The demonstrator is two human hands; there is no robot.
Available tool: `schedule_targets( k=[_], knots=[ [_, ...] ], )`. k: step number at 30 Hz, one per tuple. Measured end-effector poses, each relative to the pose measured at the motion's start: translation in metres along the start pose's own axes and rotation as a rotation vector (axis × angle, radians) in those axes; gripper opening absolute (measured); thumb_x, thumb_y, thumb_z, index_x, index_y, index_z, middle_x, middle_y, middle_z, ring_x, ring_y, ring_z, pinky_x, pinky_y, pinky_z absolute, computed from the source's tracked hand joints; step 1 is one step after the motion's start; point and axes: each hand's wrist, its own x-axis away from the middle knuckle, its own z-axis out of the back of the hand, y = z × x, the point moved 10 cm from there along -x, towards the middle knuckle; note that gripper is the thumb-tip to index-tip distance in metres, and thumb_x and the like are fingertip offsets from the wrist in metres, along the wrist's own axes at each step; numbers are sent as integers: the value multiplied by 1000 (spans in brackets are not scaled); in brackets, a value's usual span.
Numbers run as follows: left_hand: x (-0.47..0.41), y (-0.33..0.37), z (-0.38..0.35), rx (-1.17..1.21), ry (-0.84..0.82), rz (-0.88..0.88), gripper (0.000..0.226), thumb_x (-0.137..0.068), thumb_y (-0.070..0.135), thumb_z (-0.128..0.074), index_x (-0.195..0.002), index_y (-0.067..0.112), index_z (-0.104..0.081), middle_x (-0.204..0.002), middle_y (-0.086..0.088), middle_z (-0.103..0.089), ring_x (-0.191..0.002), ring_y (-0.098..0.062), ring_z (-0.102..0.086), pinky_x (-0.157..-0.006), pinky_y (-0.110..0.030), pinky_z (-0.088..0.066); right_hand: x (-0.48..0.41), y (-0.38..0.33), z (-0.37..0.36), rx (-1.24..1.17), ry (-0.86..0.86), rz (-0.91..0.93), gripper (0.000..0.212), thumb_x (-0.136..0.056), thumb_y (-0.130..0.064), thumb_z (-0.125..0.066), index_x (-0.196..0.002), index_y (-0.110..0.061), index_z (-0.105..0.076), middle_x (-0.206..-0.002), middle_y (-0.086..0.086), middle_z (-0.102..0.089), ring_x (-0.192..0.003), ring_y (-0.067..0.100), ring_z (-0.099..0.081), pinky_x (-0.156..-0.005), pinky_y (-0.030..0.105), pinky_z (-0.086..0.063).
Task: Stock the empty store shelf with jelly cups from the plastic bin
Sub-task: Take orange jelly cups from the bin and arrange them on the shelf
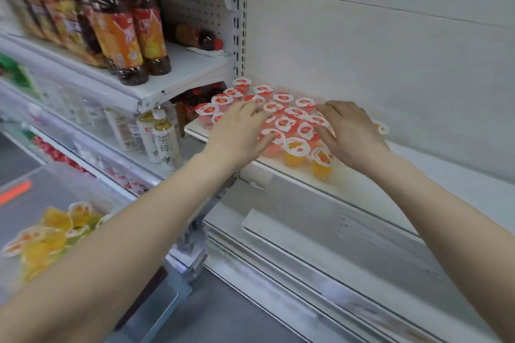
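Several red jelly cups [282, 97] stand packed together on the white shelf [362, 189], with two orange jelly cups [296, 151] at the front edge of the group. My left hand [239, 131] lies flat against the left side of the group, fingers spread over the lids. My right hand [351, 131] rests on the right side, fingers spread and touching the cups. One more cup [382, 128] peeks out behind my right hand. The plastic bin [55, 184] at lower left holds several yellow and orange jelly cups [53, 234].
Brown tea bottles [122, 33] fill the upper left shelf. Pale drink bottles [164, 139] stand on the shelf below it. A slotted upright post [240, 22] separates the two shelf bays. A white wall panel backs the jelly shelf; lower shelves extend beneath.
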Motion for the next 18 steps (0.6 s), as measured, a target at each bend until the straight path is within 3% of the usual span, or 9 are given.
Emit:
schedule_targets(
  k=[7, 18],
  knots=[
    [106, -111, 39, -17, 54, 124, 42, -91, 38, -54, -125, 14, -59, -120, -6, -59, -115, -26, -49, -99, -37, -40, -15, -144, -17, -62, 125, 175, 41, -97, -28, -52, -129, -4, -57, -123, 18, -60, -113, 37, -53, -97, 46, -40],
    [332, -285, 32, -28, -80, 587, 36, -91, 33, -61, -123, 16, -63, -118, -4, -62, -117, -28, -50, -98, -35, -37, -3, -366, -126, -327, -75, 371, 36, -95, -20, -60, -126, -1, -59, -120, 18, -60, -110, 36, -54, -97, 43, -40]
  ],
)
